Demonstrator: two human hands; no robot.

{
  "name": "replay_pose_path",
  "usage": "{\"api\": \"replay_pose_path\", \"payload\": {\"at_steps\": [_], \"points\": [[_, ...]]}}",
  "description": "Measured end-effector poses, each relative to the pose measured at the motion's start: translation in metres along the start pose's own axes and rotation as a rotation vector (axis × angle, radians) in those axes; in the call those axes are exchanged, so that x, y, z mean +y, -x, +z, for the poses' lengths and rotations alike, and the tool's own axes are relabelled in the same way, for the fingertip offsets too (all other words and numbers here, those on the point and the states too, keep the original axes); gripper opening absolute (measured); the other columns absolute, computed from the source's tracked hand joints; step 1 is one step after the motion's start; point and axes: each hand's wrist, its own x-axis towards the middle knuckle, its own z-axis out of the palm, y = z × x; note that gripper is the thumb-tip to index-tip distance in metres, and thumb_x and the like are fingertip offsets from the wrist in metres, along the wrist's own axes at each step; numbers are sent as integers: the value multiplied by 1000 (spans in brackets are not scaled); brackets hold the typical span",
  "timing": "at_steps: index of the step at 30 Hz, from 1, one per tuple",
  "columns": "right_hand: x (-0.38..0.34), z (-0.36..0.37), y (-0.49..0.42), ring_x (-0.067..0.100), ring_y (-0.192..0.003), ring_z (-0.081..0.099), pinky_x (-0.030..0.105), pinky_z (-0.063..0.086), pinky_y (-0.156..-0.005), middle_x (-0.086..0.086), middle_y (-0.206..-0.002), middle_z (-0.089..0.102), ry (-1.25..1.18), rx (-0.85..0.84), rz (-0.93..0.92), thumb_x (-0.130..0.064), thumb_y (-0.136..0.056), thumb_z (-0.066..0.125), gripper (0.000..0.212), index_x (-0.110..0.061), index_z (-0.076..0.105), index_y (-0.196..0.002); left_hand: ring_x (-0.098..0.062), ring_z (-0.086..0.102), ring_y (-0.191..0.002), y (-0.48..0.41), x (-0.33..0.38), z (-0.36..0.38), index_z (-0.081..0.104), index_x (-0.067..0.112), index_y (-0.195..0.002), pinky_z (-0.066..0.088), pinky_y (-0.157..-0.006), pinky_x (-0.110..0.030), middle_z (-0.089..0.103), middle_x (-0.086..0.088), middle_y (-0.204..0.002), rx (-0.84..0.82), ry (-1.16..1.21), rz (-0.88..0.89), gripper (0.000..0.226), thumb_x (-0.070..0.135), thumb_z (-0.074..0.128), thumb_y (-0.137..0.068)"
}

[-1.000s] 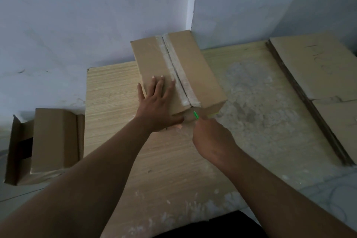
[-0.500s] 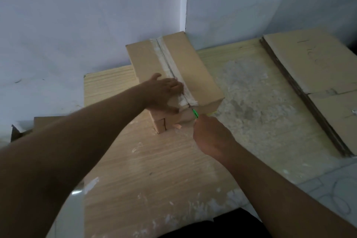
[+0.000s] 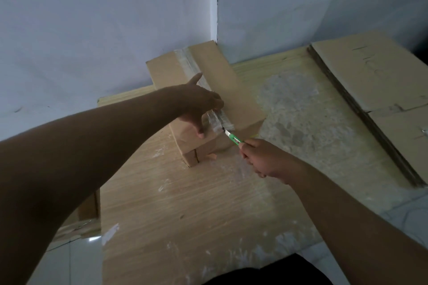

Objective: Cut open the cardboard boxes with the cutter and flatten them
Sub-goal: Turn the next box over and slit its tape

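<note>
At about 8 o'clock, below the table edge [image 3: 99, 210], part of another carton [image 3: 89, 209] is seen on the floor; whether it has been cut cannot be told.

The cardboard box [image 3: 231, 90] in hand is placed at 12 o'clock on the table, with its far end at the wall corner. It is held down by the left hand [image 3: 199, 109], whose fingers are curled at the taped seam [image 3: 187, 62] near the box's near end, with one digit laid down the end face.

At 1 o'clock of the near end, the green cutter [image 3: 234, 138] is gripped in the closed right hand [image 3: 266, 159], and its blade is set into the tape at the near top edge. The tape looks ruffled and parted there, while the strip toward the far end appears unbroken. The cut is therefore judged as only begun: the seam is yet to be slit along its length, the flaps opened and the box pressed flat.

At 2 o'clock, a stack of flattened cardboard [image 3: 370, 81] is laid, so part of the job is judged done.
</note>
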Motion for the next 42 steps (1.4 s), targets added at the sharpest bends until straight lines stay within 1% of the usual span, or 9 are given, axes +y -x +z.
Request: {"api": "replay_pose_path", "payload": {"at_steps": [8, 11, 16, 23, 26, 29, 33, 36, 42], "points": [[-5, 5, -6, 27, -77, 57, 32, 33, -57, 5, -75, 56, 307, 198, -99, -31, -104, 38, 36, -17, 48, -73, -16, 48, -140, -1, 3, -8, 45, 30, -148, -10, -121, -67, 46, 12, -153, -26, 3, -25, 93, 72, 77, -72], [-12, 9, -4, 34, -93, 63, 35, 42, -71, 11, -96, 65, 477, 317, -105, -35, -104, 35, 32, -18, 59, -92, -17, 46, -142, -4, 3, -10, 47, 29, -149, -12, -120, -66, 45, 12, -154, -43, -12, -31, 94, 73, 76, -71], [-26, 22, -4, 32, -97, 67, 33, 37, -69, 10, -102, 68, 652, 448, -129, -31, -105, 35, 31, -14, 60, -113, -21, 53, -134, -11, 1, -17, 58, 27, -141, -2, -122, -67, 47, 7, -147, -94, -78, -70, 88, 75, 77, -69], [-23, 8, -22, 34, -98, 62, 30, 35, -69, 18, -103, 66, 431, 229, -79, -27, -104, 37, 26, -16, 50, -85, -21, 52, -136, -12, -2, -14, 60, 26, -138, 1, -123, -67, 49, 5, -146, -75, -52, -55, 87, 73, 79, -68], [-27, -3, -25, 28, -74, 56, 28, 31, -53, 11, -80, 59, 409, 139, -81, -26, -104, 37, 31, -14, 51, -80, -20, 51, -136, -11, -5, -11, 60, 27, -138, 0, -123, -65, 49, 7, -147, -54, -42, -43, 87, 73, 79, -67], [-21, -16, -28, 14, -45, 33, 20, 20, -43, -1, -59, 40, 23, -94, 88, -30, -101, 40, 28, -18, 49, -77, -20, 50, -138, -10, -5, -10, 58, 27, -140, 0, -123, -64, 48, 7, -149, -45, -34, -38, 88, 72, 79, -68], [3, -17, -27, 8, -46, 16, 20, 10, -43, -6, -58, 26, -347, -335, 212, -42, -106, 38, 34, -20, 44, -80, -19, 50, -138, -10, -5, -9, 56, 28, -142, -3, -123, -62, 47, 10, -151, -37, 1, -31, 91, 71, 81, -67], [12, -8, -24, 9, -48, 15, 20, 10, -43, -6, -60, 24, -412, -350, 212, -44, -106, 39, 36, -21, 44, -79, -19, 50, -139, -10, -3, -12, 55, 27, -142, -2, -123, -62, 46, 11, -153, -55, 3, -30, 90, 70, 82, -67], [14, -12, -10, 8, -42, 23, 18, 15, -43, -5, -55, 33, -183, -194, 75, -35, -107, 39, 31, -20, 45, -81, -18, 46, -142, -7, -2, -14, 54, 28, -142, 0, -125, -62, 44, 12, -156, -65, 39, -32, 90, 68, 83, -67]]}}
